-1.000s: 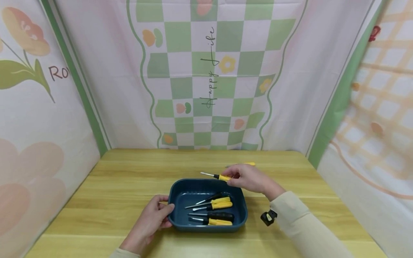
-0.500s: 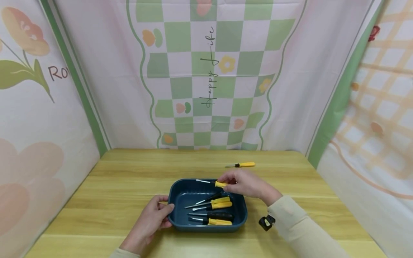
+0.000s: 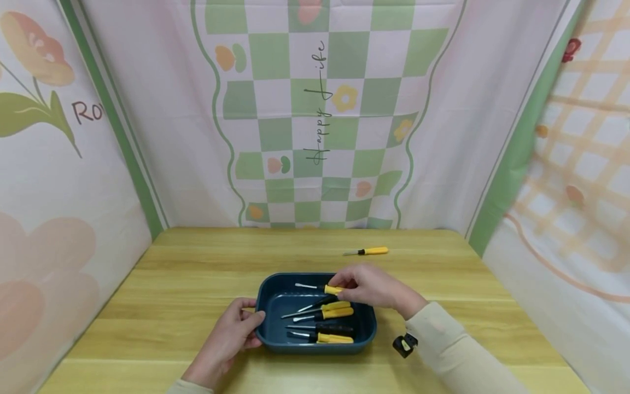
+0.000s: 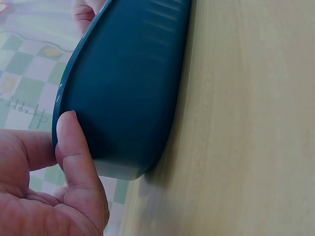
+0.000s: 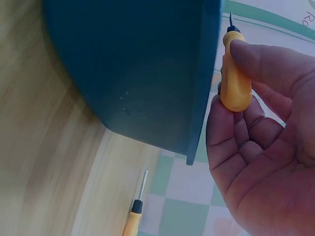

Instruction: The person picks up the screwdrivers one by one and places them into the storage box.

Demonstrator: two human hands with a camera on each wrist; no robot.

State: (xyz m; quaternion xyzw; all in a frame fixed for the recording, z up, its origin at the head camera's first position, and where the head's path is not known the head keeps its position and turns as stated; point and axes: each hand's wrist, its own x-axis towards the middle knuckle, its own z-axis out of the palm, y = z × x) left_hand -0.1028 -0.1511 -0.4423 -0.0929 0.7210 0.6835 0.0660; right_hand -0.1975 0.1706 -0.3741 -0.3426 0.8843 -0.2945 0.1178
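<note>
A dark blue rectangular bin (image 3: 275, 347) stands on the wooden table. My left hand (image 3: 236, 334) grips its left wall, thumb over the rim and fingers outside; the left wrist view shows the thumb (image 4: 74, 142) against the wall. With my right hand (image 3: 376, 287) I pinch the yellow handle of a screwdriver (image 5: 236, 83), its shaft pointing left over the far part of the bin. Inside lie several screwdrivers, some with yellow handles (image 3: 338, 313) and some with black handles (image 3: 336, 330), shafts toward the left.
One more yellow-handled screwdriver (image 3: 376, 250) lies on the table (image 3: 206, 262) behind the bin, to the right. A small black device (image 3: 404, 345) hangs at the right sleeve (image 3: 443, 331). Patterned cloth (image 3: 344, 137) hangs behind and at both sides.
My right hand has brought the screwdriver from behind the bin's far rim toward me and down over the bin, uncovering the screwdriver on the table. My left hand has stayed put.
</note>
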